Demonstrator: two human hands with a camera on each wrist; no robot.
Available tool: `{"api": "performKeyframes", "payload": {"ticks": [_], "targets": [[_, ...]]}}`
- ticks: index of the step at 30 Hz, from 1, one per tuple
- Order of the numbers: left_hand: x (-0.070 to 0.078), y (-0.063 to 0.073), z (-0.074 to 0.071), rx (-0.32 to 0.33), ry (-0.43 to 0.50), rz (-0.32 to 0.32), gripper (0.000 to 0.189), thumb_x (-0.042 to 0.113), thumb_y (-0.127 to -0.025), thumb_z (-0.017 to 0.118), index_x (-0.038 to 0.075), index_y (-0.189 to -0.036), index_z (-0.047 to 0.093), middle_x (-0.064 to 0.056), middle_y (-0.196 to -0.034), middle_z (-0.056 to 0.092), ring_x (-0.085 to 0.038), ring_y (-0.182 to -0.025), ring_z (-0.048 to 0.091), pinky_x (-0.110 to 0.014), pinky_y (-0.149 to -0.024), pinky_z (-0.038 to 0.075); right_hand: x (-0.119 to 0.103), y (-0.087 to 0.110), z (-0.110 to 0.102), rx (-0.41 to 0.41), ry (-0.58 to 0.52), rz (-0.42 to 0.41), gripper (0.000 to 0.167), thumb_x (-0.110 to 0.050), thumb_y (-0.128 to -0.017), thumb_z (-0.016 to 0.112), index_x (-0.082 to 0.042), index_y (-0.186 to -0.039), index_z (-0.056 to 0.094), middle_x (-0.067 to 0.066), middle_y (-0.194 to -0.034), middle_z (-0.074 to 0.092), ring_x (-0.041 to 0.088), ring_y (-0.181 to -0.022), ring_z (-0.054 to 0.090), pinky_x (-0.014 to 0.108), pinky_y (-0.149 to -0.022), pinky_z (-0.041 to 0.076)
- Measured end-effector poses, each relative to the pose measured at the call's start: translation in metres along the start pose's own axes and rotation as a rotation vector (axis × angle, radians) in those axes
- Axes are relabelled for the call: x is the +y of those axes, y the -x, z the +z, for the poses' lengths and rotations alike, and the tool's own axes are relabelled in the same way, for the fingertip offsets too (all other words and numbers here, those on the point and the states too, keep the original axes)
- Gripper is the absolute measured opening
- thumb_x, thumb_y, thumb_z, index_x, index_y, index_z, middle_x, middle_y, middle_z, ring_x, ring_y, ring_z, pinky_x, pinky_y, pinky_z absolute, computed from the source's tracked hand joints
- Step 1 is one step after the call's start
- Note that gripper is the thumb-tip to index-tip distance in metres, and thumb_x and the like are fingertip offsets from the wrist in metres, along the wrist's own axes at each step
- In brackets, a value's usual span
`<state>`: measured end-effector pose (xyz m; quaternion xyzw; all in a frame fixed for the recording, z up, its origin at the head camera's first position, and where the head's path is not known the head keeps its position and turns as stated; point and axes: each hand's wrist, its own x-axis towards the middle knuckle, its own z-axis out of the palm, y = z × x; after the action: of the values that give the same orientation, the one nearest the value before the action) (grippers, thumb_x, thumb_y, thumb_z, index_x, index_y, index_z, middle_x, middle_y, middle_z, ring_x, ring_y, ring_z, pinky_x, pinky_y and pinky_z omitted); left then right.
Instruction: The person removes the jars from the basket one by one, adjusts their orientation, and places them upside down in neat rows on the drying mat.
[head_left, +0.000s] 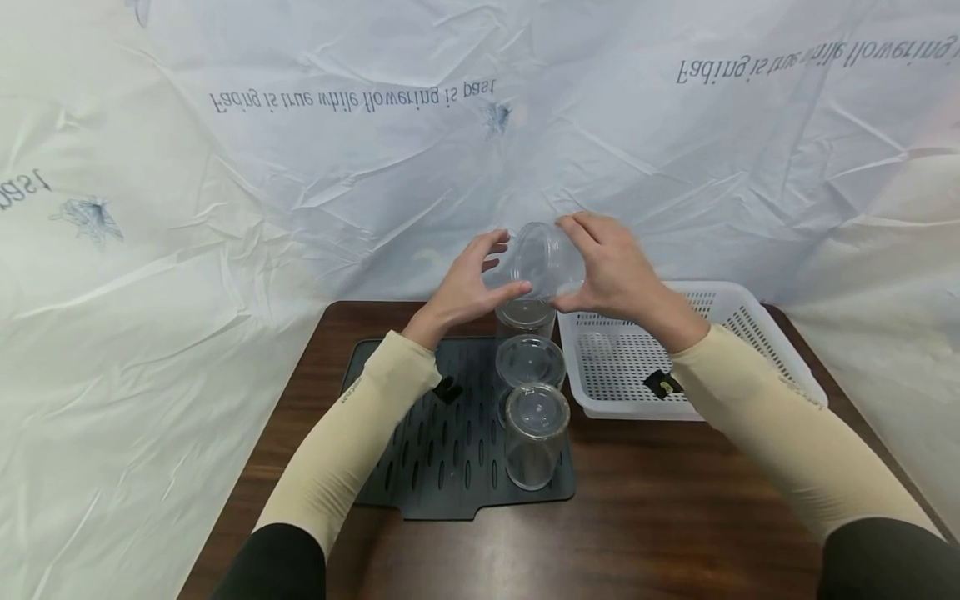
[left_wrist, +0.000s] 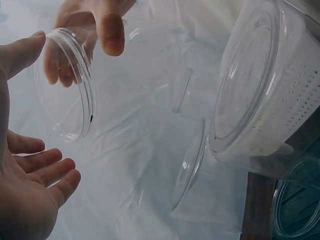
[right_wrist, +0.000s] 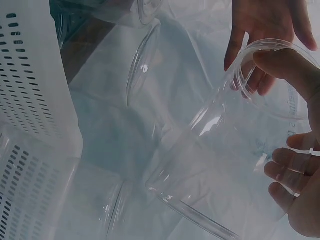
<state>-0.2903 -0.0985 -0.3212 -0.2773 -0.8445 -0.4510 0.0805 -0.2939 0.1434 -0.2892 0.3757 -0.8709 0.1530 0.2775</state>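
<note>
A clear plastic jar (head_left: pixel 535 257) is held tilted on its side above the back of the table. My right hand (head_left: pixel 617 271) grips it from the right, thumb and fingers spread about its wall. On the other side, my left hand (head_left: pixel 467 287) has its fingers loosely apart; in the left wrist view its thumb is at the jar's rim (left_wrist: pixel 89 90), whether touching I cannot tell. Below stand three more clear jars, the nearest jar (head_left: pixel 534 454), the middle jar (head_left: pixel 529 360) and the far jar (head_left: pixel 525 313), in a row along the right side of a dark slotted drying mat (head_left: pixel 461 487).
To the right sits a white perforated basket (head_left: pixel 592 408), with something clear inside it, partly behind the right arm. Both rest on a brown wooden table (head_left: pixel 645 517). A pale printed sheet (head_left: pixel 337 167) hangs behind and at both sides.
</note>
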Motion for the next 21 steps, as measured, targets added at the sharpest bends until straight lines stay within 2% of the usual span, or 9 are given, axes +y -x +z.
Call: {"api": "performKeyframes", "payload": {"ticks": [13, 21], "targets": [[0.004, -0.001, 0.004, -0.013, 0.021, 0.025, 0.089, 0.03, -0.085, 0.075, 0.0, -0.153, 0.025, -0.016, -0.148, 0.039, -0.028, -0.134, 0.042, -0.036, -0.109, 0.043, -0.009, -0.001, 0.007, -0.016, 0.027, -0.015, 0.105, -0.045, -0.053, 0.091, 0.001, -0.137, 0.048, 0.025, -0.131, 0.053, 0.045, -0.12, 0.051, 0.059, -0.101, 0.041], [0.007, 0.001, 0.005, -0.003, 0.006, 0.013, 0.09, 0.033, -0.085, 0.075, 0.005, -0.154, 0.024, -0.014, -0.149, 0.039, -0.026, -0.134, 0.043, -0.036, -0.109, 0.043, -0.015, -0.002, 0.009, -0.048, 0.056, -0.011, 0.105, -0.043, -0.054, 0.092, 0.0, -0.138, 0.047, 0.025, -0.133, 0.052, 0.045, -0.121, 0.05, 0.06, -0.102, 0.04]]}}
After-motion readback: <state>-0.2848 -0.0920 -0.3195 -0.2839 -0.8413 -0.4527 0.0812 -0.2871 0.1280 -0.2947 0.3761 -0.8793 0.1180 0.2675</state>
